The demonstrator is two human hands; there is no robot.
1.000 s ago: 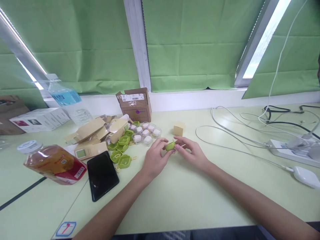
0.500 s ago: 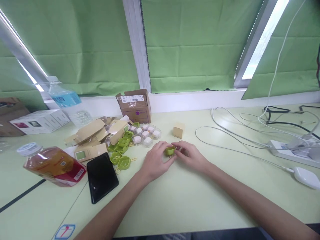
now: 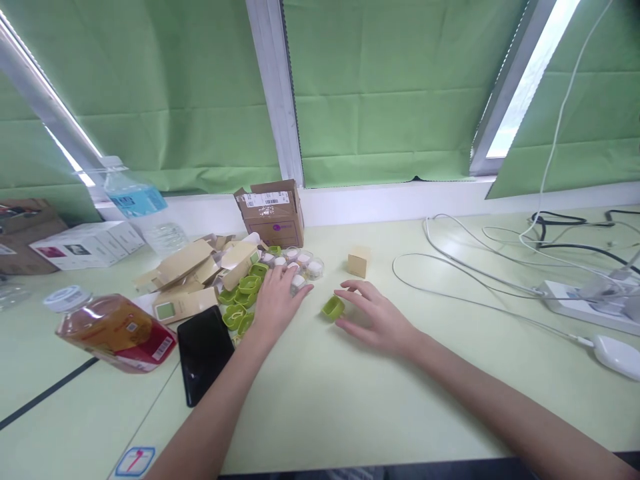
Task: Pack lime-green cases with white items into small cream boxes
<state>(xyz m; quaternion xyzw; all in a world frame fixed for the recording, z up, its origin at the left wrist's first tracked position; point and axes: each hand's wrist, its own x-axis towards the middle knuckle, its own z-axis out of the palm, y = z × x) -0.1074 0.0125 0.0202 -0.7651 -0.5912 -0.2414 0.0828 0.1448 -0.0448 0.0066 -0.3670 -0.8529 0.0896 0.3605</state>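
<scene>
A small green case (image 3: 333, 307) lies open side up on the pale green table (image 3: 380, 400), free of both hands. My right hand (image 3: 373, 318) rests just right of it, fingers spread, fingertips almost touching it. My left hand (image 3: 277, 297) reaches left, fingers stretched over a cluster of clear capsules with white parts (image 3: 300, 265) and beside a pile of more green cases (image 3: 241, 301). It holds nothing that I can see.
A tan cube box (image 3: 359, 261) stands behind the green case. Flattened tan cartons (image 3: 193, 273), an open cardboard box (image 3: 273, 213), a black phone (image 3: 204, 353), a lying juice bottle (image 3: 113, 331) and a water bottle (image 3: 140, 203) fill the left. Cables and a power strip (image 3: 583, 297) lie right.
Both hands held the green case together before. Now it lies on the table, my left hand has moved left to the capsules, and my right hand has opened beside it.
</scene>
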